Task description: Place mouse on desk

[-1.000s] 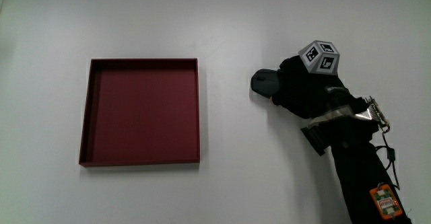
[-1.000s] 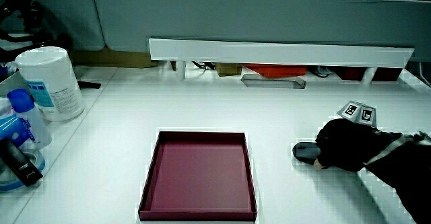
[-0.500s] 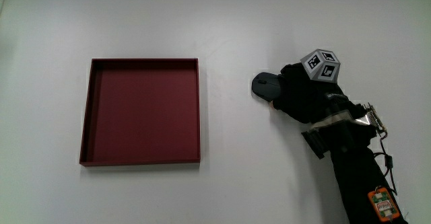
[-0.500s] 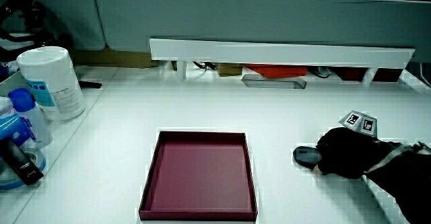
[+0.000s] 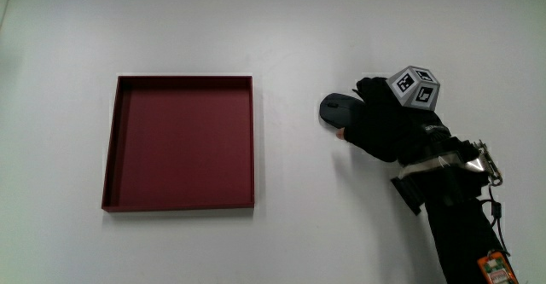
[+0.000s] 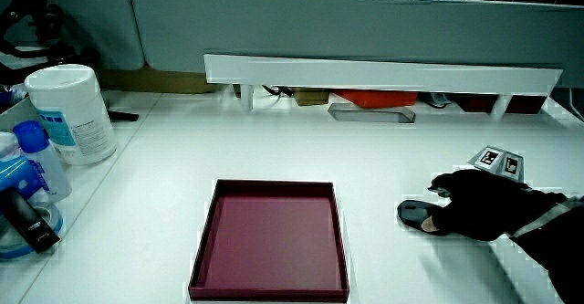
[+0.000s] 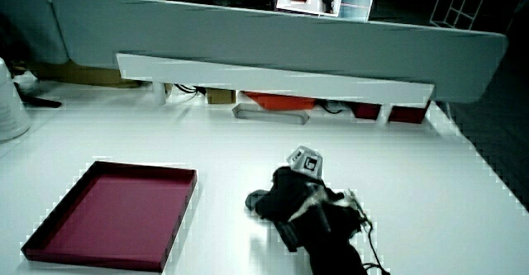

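Resting flat on the white desk [image 5: 281, 28], the dark mouse [image 5: 335, 110] sits between the red tray [image 5: 179, 143] and your gloved hand [image 5: 384, 126], well apart from the tray and touching the hand's fingertips. A second ago your hand lay draped over the mouse's near end; now it has slid back toward your forearm, and more of the mouse's top shows in the main view. The mouse itself has not shifted relative to the tray. In a side view your fingers [image 6: 444, 189] are lifted and slightly spread above the desk, holding nothing, with the mouse [image 6: 418, 214] lying beside the palm rather than under it. The patterned cube [image 5: 415, 88] on the back of the glove rides a little higher than it did, which fits a hand coming up off the surface.

By the look of it, you have let go and the placing is as good as done: the mouse is down, level and steady on open desk. What remains is to draw the hand fully clear without nudging it, since the fingertips hover just beside its edge.

A white tub [image 6: 68, 112] and bottles stand at the table's edge, well away.
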`<state>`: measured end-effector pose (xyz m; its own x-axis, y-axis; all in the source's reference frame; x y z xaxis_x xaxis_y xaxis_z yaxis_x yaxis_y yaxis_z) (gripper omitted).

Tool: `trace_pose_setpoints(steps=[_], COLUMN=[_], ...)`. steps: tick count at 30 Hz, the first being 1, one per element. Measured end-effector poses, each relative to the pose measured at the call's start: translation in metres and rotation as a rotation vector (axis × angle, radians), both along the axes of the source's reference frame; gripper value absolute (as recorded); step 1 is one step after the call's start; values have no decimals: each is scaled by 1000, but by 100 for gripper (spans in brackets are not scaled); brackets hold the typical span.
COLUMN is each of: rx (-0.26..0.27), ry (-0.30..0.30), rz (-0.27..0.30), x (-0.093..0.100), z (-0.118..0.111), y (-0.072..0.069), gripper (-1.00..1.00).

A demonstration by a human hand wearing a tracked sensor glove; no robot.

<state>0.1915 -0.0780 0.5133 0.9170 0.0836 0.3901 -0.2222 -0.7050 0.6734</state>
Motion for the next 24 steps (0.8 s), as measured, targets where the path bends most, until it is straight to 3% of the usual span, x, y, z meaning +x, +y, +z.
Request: trace_pose_setpoints(steps=[4, 7, 9, 10, 12, 13, 14, 15, 18, 19, 20, 23, 24], rx=[52, 149, 158, 188, 136, 164, 204, 156, 148, 146, 123, 108, 138], ry=[-44, -59, -101, -77, -149, -169, -161, -209, -285, -300, -331, -379, -356], rz=[-98, -216, -298, -326, -366, -419, -458, -462, -550, -548, -584, -612, -648], x=[-24, -51, -69, -72, -85, -94, -98, -102, -114, -118, -121, -126, -127], z=[-45, -85, -102, -96, -112, -129, -131, -135, -150, -159, -164, -174, -172], y=[10, 27, 42, 49, 63, 69, 76, 82, 99, 104, 109, 120, 124], gripper=[-100, -100, -100, -100, -100, -100, -100, -100, -100, -100, -100, -100, -100])
